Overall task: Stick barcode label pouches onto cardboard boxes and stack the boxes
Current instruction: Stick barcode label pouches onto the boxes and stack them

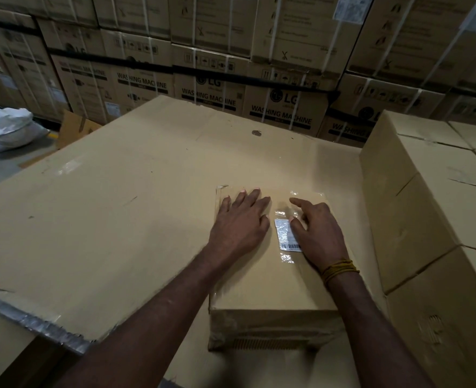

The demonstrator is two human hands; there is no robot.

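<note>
A small cardboard box (pixel 270 289) lies flat on a big sheet of cardboard (pixel 113 208) in front of me. A clear pouch with a white barcode label (pixel 285 234) sits on the box's top face. My left hand (pixel 238 222) lies flat on the box just left of the pouch, fingers straight and spread. My right hand (pixel 318 231) presses on the pouch's right side, its index finger stretched toward the far edge. A yellow band circles my right wrist.
A stack of plain cardboard boxes (pixel 432 208) stands close at the right. Strapped washing machine cartons (pixel 203 88) form a wall behind the work surface. A white sack (pixel 4 127) lies on the floor at the far left.
</note>
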